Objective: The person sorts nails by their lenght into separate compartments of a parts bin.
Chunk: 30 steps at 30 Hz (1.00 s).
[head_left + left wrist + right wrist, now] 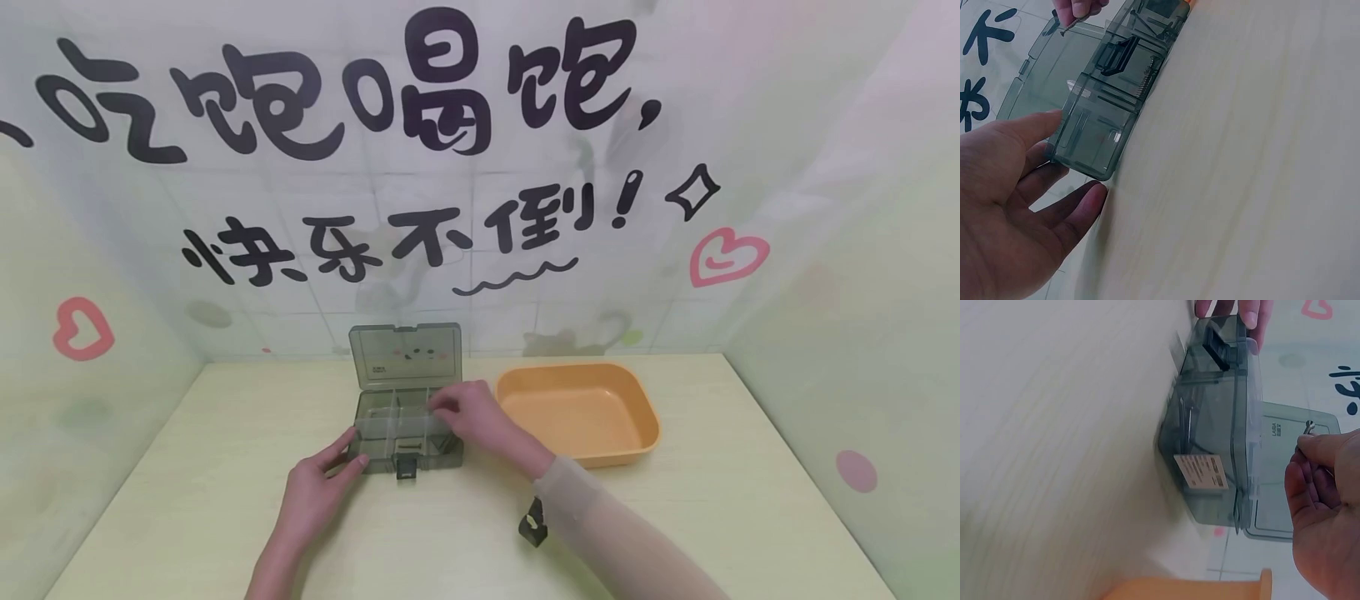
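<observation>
A grey translucent compartment box (442,461) stands on the table with its lid (405,367) raised at the back. My left hand (311,496) holds the box's left end between thumb and fingers. Over the right-hand compartments, my right hand (468,410) pinches a small metal screw (1309,427) between thumb and fingertips. That screw (1067,29) also shows below the fingers in the left wrist view. Another long screw (1146,77) lies in the front middle compartment. Dark slender pieces lie in the front right compartment, their kind unclear. A black latch (406,467) hangs at the box's front.
An orange tray (577,458) stands right of the box, close to the right forearm. A small black object (533,525) shows beside the right sleeve. The pale wooden table (187,483) is bordered by printed curtains at the back and both sides.
</observation>
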{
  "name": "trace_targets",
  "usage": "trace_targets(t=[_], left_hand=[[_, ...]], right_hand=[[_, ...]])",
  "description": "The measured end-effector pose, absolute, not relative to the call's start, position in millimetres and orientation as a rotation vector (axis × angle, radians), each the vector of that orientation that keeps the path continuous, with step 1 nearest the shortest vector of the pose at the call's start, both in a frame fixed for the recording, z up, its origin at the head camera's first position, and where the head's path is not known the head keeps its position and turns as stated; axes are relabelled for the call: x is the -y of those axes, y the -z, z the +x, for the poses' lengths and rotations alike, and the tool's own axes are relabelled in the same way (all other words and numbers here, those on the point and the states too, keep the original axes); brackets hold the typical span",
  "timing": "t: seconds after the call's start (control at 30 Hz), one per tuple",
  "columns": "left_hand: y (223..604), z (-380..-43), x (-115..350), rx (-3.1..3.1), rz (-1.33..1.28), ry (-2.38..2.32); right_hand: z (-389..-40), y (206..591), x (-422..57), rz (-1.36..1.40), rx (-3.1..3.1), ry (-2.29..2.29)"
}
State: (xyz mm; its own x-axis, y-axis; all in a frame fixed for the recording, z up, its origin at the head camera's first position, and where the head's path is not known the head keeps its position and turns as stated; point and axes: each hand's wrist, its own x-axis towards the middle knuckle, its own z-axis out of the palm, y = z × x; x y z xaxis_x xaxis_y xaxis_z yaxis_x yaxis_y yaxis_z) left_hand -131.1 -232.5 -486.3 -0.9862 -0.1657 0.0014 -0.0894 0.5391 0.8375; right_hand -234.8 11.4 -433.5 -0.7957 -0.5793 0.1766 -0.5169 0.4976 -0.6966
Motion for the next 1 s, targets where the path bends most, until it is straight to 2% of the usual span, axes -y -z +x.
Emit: trace_targets(t=[0.4,1.0], left_hand=[[487.2,-131.5,233.0,2.664,0.215,1.452],[487.1,-131.5,233.1,2.668,0.218,1.452]], right_hand=[[-228.8,450.1,13.7,-0.999,-2.647,1.123],[-227.5,457.1,21.5,-0.981,-2.677,1.108]])
